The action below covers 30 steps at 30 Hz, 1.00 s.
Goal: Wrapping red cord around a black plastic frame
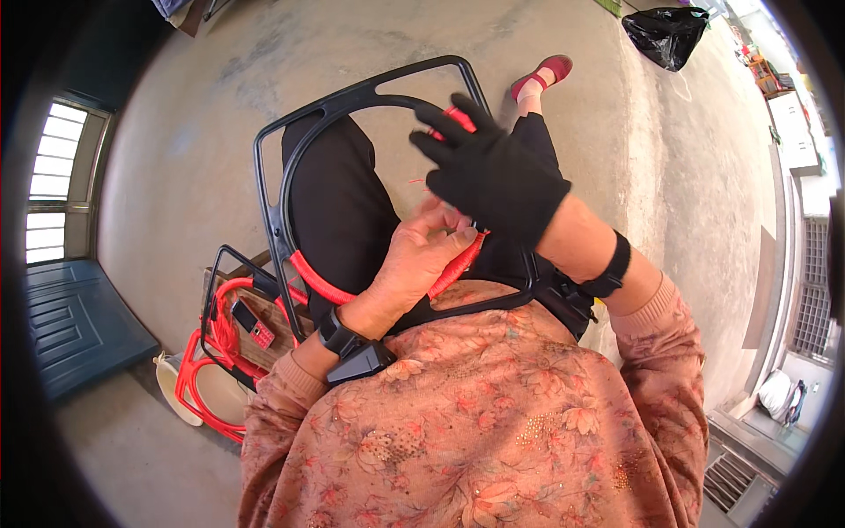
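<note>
One head view only: black frame [334, 104] on lap, tilted across the thighs, with round inner ring. Progress, judged from visible cover: roughly part-done. Red wrapping [321, 280] tight around the near-side arc, left of the wrist and again near the fingertips; middle stretch hidden behind wrist and forearm. Far arc and left upper arc bare black, so probably left to cover. Right-side arc mostly hidden under the glove; cannot tell. Left hand [414, 255] bare, thumb and fingers pinched together on the wrapped arc. Right hand [502, 180] in black glove, just above and beside the left, fingers partly spread, bit of red cord [458, 121] showing between fingers; cannot tell if gripped. Counts: two hands, one glove visible; two frames, one on lap, plus second frame [211, 304] lower left, smaller in view, leaning by a wooden stool [280, 343], with red cord loops [187, 374] about it, too tangled to count. One phone [253, 323] with red keypad, on the stool. One pale bucket [167, 387] beside, partly hidden. One red shoe [554, 69] in sight. One black plastic bag [666, 37] on the floor, upper right, well apart from the work.
</note>
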Tool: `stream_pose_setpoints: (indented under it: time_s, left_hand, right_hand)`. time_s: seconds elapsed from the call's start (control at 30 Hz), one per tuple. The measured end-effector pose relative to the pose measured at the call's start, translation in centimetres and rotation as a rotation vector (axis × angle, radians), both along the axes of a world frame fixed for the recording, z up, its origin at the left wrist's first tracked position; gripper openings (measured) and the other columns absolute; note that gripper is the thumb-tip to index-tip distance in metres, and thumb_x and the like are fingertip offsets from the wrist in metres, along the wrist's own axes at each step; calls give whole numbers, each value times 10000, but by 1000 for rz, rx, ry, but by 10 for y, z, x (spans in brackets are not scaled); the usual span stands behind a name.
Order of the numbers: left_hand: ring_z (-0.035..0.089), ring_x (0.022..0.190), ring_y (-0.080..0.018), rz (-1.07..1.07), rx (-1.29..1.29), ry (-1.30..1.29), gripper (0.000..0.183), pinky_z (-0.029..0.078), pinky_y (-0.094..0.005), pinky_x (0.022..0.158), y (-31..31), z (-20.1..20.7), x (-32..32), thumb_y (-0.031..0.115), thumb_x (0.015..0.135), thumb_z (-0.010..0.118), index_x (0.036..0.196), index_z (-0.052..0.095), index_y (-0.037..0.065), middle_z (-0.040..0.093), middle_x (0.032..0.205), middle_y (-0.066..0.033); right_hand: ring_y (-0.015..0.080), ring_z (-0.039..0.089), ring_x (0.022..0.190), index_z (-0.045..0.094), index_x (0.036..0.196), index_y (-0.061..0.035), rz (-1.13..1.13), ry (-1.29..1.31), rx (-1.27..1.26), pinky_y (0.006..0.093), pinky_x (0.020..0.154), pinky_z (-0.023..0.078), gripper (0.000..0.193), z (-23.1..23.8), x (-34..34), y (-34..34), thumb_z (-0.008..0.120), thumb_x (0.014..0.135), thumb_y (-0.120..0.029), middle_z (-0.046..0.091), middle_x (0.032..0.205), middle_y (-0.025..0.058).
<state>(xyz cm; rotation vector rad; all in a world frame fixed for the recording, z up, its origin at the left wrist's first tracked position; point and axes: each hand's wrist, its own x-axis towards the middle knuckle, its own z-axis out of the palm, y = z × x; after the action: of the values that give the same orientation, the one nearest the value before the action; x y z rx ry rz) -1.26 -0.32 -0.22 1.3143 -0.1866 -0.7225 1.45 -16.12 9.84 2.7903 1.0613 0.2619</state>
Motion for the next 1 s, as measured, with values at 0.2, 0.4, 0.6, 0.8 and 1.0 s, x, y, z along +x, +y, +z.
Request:
stream_pose_setpoints:
  time_s: [0.2, 0.4, 0.6, 0.8, 1.0]
  left_hand:
    - [492, 821, -29, -33, 12, -20, 90, 420, -187, 746, 3, 4, 1, 126, 907, 613, 896, 591, 40, 540, 938, 39]
    - [505, 815, -33, -172, -145, 111, 104, 443, -202, 738, -2, 3, 5, 134, 965, 489, 957, 534, 41, 539, 914, 36]
    - [525, 887, -34, -148, -231, 272, 151, 449, -201, 779, -5, 15, 3, 143, 977, 467, 1017, 546, 21, 575, 962, 13]
    - [565, 702, -35, -172, -116, 397, 176, 497, -205, 597, -1, 18, 6, 206, 968, 508, 917, 571, 50, 588, 829, 13]
    - [614, 638, -99, -206, -126, 455, 176, 524, -232, 523, -1, 18, 8, 202, 972, 491, 922, 555, 46, 625, 829, -50]
  right_hand:
    - [283, 532, 1100, 625, 1010, -88, -8, 67, 367, 404, 968, 374, 365, -15, -3, -21, 678, 650, -122, 576, 1139, 96]
    - [275, 538, 1077, 618, 1034, -110, -123, 322, 601, 408, 912, 399, 441, -11, -60, -46, 754, 616, -150, 571, 1148, 95]
    - [270, 519, 1136, 624, 1028, -109, -124, 160, 486, 447, 967, 396, 443, -30, -79, -30, 759, 611, -170, 567, 1169, 89]
    - [246, 549, 1099, 595, 1065, -60, -387, 584, 1194, 427, 938, 434, 319, -22, -105, -46, 684, 775, -159, 570, 1154, 91]
    - [156, 540, 671, 492, 1161, -9, -588, 456, 2517, 294, 645, 468, 390, -16, -131, -83, 421, 984, -349, 548, 819, 63]
